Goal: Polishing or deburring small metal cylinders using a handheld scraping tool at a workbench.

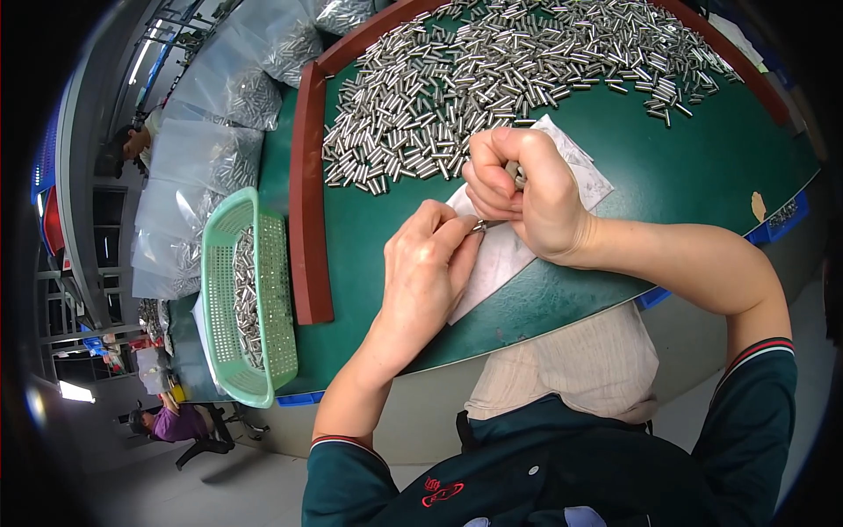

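My left hand (416, 268) is closed, pinching a small shiny metal pin (479, 227) between thumb and fingertips. Close beside it, my right hand (531, 189) is curled in a fist around a thin tool with a greyish handle (520, 178). Most of that tool is hidden by the fingers, so its kind is unclear; a slim tip points toward the pin. Both hands are over a stained white cloth or paper sheet (481, 279) on the green tabletop (685, 176). Past my hands a broad heap of similar metal pins (474, 83) is spread out.
A red-brown raised border (309, 202) edges the heap. Left of it stands a light green plastic basket (281, 334) with pins inside. Several clear bags of pins (219, 158) lie farther left. A blue bin (777, 227) sits at the right edge. Another person (180, 423) is in the background.
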{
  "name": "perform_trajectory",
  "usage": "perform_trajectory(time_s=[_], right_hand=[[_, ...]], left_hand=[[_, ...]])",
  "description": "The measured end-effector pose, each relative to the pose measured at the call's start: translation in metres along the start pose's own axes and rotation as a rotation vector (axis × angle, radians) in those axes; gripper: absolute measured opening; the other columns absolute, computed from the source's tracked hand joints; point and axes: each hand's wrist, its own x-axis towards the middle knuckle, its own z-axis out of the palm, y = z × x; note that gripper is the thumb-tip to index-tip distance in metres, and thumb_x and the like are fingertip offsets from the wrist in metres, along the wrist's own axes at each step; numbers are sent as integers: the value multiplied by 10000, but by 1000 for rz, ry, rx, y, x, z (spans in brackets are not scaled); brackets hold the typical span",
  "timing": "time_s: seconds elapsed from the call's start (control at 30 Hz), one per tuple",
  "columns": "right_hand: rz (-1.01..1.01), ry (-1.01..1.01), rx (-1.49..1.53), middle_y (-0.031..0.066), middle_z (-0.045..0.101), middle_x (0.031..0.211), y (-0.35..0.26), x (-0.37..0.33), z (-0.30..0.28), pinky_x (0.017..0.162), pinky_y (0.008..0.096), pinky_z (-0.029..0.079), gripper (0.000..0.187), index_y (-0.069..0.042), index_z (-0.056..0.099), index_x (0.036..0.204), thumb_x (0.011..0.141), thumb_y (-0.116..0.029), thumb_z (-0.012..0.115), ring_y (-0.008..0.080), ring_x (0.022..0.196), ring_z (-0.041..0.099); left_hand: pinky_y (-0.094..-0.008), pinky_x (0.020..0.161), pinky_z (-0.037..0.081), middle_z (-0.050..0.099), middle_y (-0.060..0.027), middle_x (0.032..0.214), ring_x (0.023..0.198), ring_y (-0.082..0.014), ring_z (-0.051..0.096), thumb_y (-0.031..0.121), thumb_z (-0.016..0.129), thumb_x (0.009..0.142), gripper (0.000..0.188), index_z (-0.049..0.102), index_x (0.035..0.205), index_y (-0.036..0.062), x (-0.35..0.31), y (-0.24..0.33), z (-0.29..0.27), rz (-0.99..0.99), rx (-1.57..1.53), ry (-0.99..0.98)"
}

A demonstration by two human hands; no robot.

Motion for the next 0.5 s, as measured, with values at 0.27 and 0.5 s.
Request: perform_trajectory(time_s=[0.27,0.5], right_hand=[[111,-7,126,-35,248,428,-7,2,-4,392,220,169,351,-113,288,526,839,-272,297,59,388,179],[99,-7,115,-34,254,428,-9,0,-5,388,215,165,339,-114,295,530,835,-261,295,58,387,183]], left_hand=[[-237,564,427,534,-63,771,661,-131,530,16,607,738,156,630,889,-18,1,-10,-7,-218,-407,-10],[-180,601,430,536,-13,792,672,-56,516,12,597,775,137,581,906,-24,3,-12,-4,-390,-808,16]])
